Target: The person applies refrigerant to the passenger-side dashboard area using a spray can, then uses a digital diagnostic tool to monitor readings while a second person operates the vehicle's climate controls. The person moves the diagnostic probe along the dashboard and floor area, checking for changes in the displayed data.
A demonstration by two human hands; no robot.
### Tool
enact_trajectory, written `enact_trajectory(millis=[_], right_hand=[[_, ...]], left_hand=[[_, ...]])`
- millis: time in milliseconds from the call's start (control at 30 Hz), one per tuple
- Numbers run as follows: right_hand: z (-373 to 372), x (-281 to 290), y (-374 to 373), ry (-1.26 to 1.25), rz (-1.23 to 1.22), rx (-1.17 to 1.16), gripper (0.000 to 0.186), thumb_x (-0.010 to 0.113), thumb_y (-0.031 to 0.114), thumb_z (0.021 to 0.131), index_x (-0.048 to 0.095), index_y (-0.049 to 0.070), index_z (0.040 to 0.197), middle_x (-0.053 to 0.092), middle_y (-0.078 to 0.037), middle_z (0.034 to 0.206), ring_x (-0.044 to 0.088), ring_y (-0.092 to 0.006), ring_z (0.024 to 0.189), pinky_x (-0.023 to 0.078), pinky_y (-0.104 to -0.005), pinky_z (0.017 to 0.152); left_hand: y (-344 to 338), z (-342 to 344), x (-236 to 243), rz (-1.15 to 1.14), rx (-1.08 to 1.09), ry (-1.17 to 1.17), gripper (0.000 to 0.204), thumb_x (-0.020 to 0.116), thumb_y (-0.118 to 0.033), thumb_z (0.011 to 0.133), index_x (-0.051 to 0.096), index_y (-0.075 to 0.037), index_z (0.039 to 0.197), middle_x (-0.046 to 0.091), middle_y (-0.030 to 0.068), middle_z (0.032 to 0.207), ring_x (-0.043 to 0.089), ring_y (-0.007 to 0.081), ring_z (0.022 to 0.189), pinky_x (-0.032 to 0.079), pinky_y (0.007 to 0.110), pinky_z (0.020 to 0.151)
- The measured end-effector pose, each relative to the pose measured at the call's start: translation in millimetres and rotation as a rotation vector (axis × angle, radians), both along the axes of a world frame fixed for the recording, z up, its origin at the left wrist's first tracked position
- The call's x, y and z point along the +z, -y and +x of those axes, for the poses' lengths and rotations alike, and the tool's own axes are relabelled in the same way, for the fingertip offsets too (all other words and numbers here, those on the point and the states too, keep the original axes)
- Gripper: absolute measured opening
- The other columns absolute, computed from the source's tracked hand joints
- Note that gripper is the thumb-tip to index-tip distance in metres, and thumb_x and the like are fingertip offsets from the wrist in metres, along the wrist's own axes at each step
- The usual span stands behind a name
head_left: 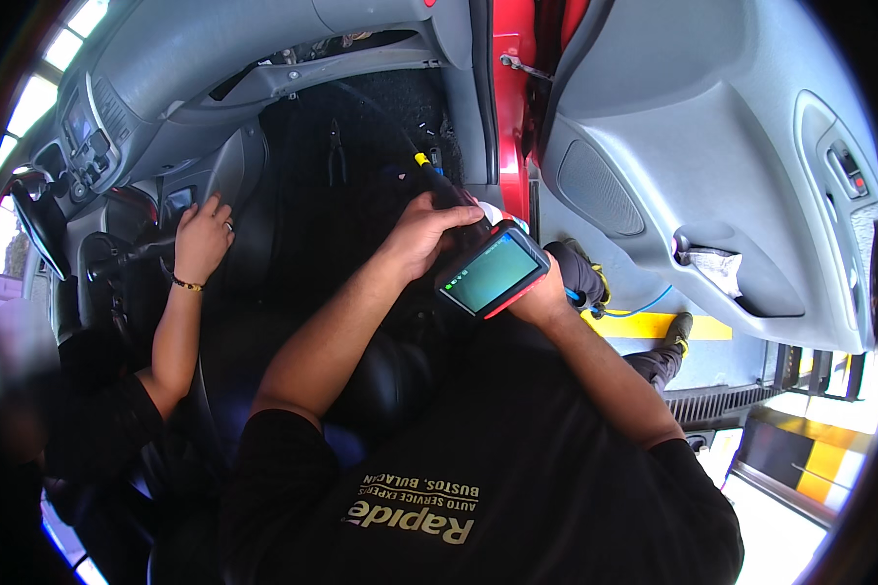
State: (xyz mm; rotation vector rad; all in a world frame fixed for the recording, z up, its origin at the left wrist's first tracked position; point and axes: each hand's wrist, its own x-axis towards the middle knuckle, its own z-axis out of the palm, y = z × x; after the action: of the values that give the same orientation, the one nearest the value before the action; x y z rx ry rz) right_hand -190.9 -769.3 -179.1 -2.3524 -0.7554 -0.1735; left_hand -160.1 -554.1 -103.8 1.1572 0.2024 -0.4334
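My right hand (541,297) grips a handheld screen device (493,275) with a black and red case and a lit greenish display; most of its fingers are hidden behind the case. Just left of it, my left hand (421,234) is closed around a thick black cable (443,187), the thumb lying across it close to the device's top edge. A yellow collar (420,159) sits on this cable, and a thinner dark line runs on from there toward the underside of the dashboard. Something white and red, partly hidden, shows behind the device.
At left, a co-worker's hand (205,237) rests by the centre console. Pliers (337,154) lie on the dark footwell floor, under a dashboard opening (346,47). The open car door (693,146) stands at right, papers (714,268) in its pocket. A blue hose (644,306) crosses the ground near dark shoes (682,330).
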Motion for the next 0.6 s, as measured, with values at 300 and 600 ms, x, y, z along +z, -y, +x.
enact_trajectory(millis=[300,600], right_hand=[[0.1,-3.9,0.1,-0.028,-0.013,-0.009,0.028,0.078,0.03,0.081,0.072,0.013,0.102,0.075,-0.014,0.091,0.074,-0.0356,0.085,0.061,-0.0454,0.075],[0.2,-5.2,0.7,-0.03,-0.059,0.003,0.029,0.079,0.031,0.081,0.072,0.013,0.103,0.075,-0.014,0.09,0.074,-0.0355,0.084,0.061,-0.0454,0.075]], left_hand=[[-1.5,1.4,-4.8,-0.011,-0.007,0.01,0.03,0.075,-0.009,0.091,0.063,-0.001,0.118,0.071,0.0103,0.11,0.072,0.0199,0.1,0.06,0.037,0.089],[-1.3,1.9,-5.1,-0.015,-0.007,0.004,0.031,0.075,-0.009,0.091,0.062,0.0,0.118,0.071,0.0108,0.11,0.072,0.0202,0.101,0.06,0.036,0.09]])
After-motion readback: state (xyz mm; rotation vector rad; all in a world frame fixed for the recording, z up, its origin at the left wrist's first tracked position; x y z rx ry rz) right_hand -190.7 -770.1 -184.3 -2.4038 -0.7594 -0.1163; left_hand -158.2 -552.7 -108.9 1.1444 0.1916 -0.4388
